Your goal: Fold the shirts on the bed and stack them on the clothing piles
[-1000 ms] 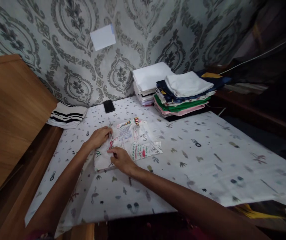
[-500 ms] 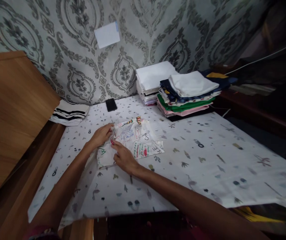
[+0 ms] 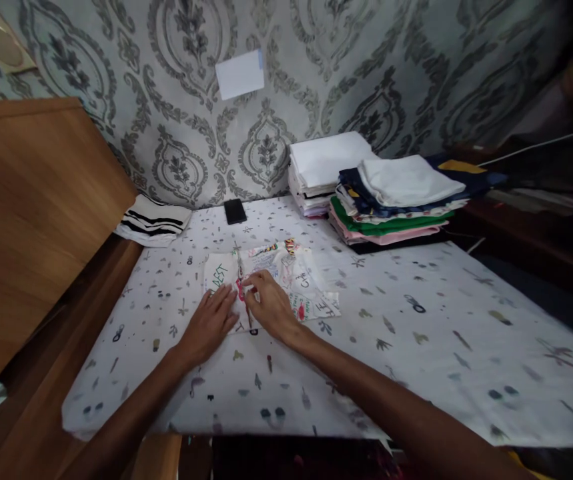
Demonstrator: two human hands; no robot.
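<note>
A folded white garment (image 3: pixel 291 283), covered in coloured handwriting and drawings, lies on the patterned bedsheet before me. My left hand (image 3: pixel 209 321) rests on its lower left part, palm down with fingers stretched out. My right hand (image 3: pixel 271 303) is closed, thumb and fingers pinching the cloth near a red mark in the middle. A dark seam or fold line runs up the garment between my two hands. Part of the garment's right half is hidden under my right hand.
Behind stand a pile of folded white clothes (image 3: pixel 331 163) and a mixed pile of folded clothes (image 3: pixel 396 217). A black phone (image 3: pixel 235 211) lies near the wall. Striped folded cloth (image 3: pixel 153 220) sits beside a wooden panel (image 3: pixel 41 220) at left.
My left hand has moved from the garment's upper left edge down to its lower left. The left part now lies spread flat, showing more writing. The view has shifted slightly left.
</note>
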